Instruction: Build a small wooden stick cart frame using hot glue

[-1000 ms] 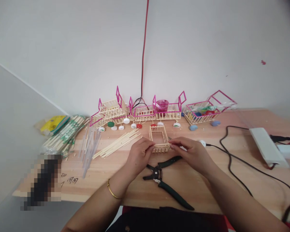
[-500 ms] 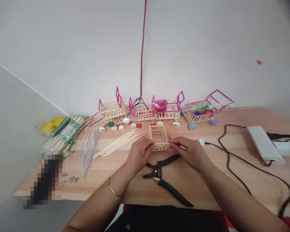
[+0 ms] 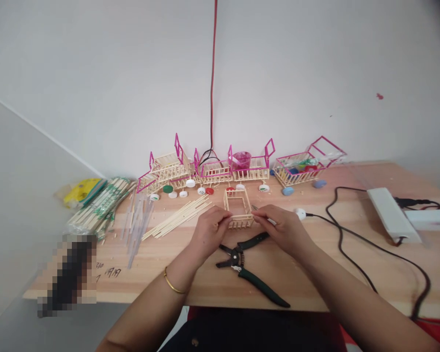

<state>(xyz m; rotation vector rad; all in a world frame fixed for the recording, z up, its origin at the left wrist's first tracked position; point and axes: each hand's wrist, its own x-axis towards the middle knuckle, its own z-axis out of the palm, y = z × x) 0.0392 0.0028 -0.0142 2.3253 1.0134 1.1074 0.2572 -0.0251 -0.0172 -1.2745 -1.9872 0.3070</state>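
Between my hands is a small open frame of wooden sticks (image 3: 241,219), with short rungs along its near side. My left hand (image 3: 211,229) pinches its near left corner between thumb and fingers. At the near right corner, my right hand (image 3: 280,225) is closed in a pinch on the same frame. A thin grey tip shows beside the right fingers; what it belongs to is hidden. Just below the frame, pruning shears (image 3: 236,257) with dark green handles lie spread on the wooden table (image 3: 161,274).
Along the wall stand stick carts (image 3: 251,174) with purple rims and bottle-cap wheels. Loose sticks (image 3: 178,217), clear plastic strips (image 3: 139,232) and packaged sticks (image 3: 99,203) lie left. On the right are a white power strip (image 3: 393,215) and black cables (image 3: 355,232).
The whole view has shifted slightly. Both hands keep their pinch at the stick frame's near corners, with no clear movement of the frame.
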